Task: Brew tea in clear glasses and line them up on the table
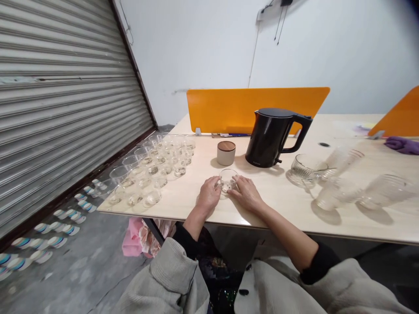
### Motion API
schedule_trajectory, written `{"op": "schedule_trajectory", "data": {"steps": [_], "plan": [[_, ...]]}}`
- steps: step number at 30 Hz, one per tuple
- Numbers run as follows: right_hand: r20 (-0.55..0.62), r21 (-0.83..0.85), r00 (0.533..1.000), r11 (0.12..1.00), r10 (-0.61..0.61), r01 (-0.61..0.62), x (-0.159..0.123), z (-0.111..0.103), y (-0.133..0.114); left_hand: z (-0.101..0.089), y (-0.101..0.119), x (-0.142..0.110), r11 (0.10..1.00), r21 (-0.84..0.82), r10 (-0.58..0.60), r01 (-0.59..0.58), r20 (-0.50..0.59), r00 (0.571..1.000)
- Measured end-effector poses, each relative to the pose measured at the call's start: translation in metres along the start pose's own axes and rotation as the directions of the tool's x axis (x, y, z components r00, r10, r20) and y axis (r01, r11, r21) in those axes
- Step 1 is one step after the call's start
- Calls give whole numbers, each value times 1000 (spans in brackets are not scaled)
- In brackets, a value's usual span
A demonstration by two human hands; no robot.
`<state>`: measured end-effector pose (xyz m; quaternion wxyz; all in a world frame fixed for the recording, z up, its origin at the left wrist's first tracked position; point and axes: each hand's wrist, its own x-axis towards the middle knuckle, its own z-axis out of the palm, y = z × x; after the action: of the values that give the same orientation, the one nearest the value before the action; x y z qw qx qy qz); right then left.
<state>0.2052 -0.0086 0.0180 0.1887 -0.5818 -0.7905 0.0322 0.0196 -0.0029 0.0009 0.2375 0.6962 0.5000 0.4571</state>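
Note:
A small clear plastic cup point(228, 175) stands upright on the table near its front edge, and a few dark bits seem to show in its bottom. My left hand point(209, 192) grips the cup's left side, fingers curled against the wall. From the right, my right hand point(247, 192) holds the same cup, with its thumb low in front and its fingers along the side. Just behind the cup sits a beige canister point(226, 156) with a wooden lid. The black electric kettle point(270, 139) stands behind and to the right, its handle pointing right.
Rows of clear cups point(152, 170) cover the table's left end. At right lie stacks of clear cups point(386, 192) and a ribbed glass bowl point(307, 170). An orange divider point(222, 109) rises behind. A purple cloth point(402, 145) lies far right; several white-and-blue tubs point(57, 242) line the floor.

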Motion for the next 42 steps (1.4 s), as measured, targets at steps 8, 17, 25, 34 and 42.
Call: {"op": "schedule_trajectory", "data": {"steps": [8, 17, 25, 34, 42], "plan": [[11, -14, 999, 999, 32, -31, 4, 1, -4, -2, 4, 2, 993, 121, 4, -3, -5, 1000], [16, -147, 993, 982, 121, -117, -14, -7, 22, -10, 0, 0, 941, 336, -53, 44, 20, 998], [153, -249, 978, 963, 142, -101, -22, -10, 17, -6, -7, -4, 891, 454, -70, -10, 159, 985], [164, -267, 976, 959, 142, -94, -20, -5, 21, -8, -5, -3, 865, 501, -88, -26, 203, 975], [155, -273, 978, 957, 139, -93, -20, -5, 20, -9, -1, -3, 864, 504, -94, -22, 204, 974]]}}
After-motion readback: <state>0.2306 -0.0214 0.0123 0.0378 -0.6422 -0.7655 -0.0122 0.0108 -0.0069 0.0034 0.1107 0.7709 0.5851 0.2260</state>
